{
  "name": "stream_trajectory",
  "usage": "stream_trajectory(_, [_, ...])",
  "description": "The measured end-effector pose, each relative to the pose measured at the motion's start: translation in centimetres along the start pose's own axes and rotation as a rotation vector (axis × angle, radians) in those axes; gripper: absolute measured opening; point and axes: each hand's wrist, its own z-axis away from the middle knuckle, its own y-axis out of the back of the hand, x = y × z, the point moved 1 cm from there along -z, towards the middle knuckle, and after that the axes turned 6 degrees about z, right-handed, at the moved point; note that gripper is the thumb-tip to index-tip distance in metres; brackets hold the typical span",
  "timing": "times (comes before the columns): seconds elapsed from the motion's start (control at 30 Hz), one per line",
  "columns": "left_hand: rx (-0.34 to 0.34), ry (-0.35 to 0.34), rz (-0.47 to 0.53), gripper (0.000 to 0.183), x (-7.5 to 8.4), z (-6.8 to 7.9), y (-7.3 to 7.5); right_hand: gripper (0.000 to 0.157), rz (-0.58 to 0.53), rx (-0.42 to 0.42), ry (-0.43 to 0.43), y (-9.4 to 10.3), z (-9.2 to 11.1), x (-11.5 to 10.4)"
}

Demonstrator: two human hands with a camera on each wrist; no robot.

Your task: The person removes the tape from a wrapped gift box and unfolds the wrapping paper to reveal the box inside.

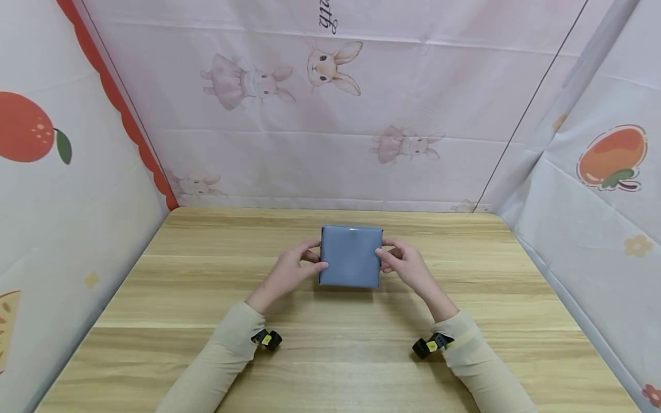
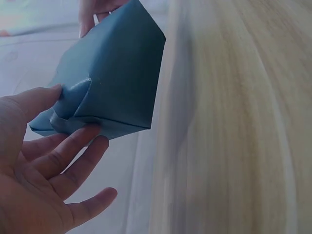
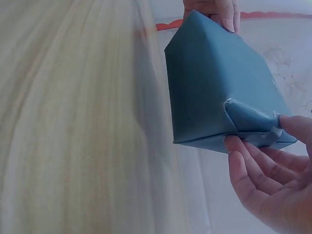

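Here I am on the head view, and there's the blue wrapped box [image 1: 351, 257], up off the wooden table [image 1: 341, 355], between the two hands. The left hand [image 1: 289, 269] pinches one end, thumb above and fingertips beneath, little finger sticking out free; the right hand [image 1: 411, 267] grips the opposite end much the same way, partly curled. My worry: those holds look shallow, so if either thumb slid on the glossy wrapping, I reckon that end could tip and drop. Pressing hard might also pop loose a folded flap, the left one [image 2: 73, 97] or the right one [image 3: 251, 117]. Counting up: one box, one table, two hands, two beige sleeves [image 1: 232, 338], two black wrist cameras [image 1: 268, 339].
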Motion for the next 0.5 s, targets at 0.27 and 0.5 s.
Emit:
stream_trajectory(0.27, [-0.018, 0.031, -0.053, 0.057, -0.2, 0.05, -0.42, 0.047, 0.027, -0.009, -0.06, -0.25, -0.22, 0.18])
stream_trajectory(0.5, [-0.018, 0.073, -0.063, 0.056, -0.25, 0.2, -0.68, 0.047, 0.041, -0.048, -0.077, -0.61, -0.19, 0.42])
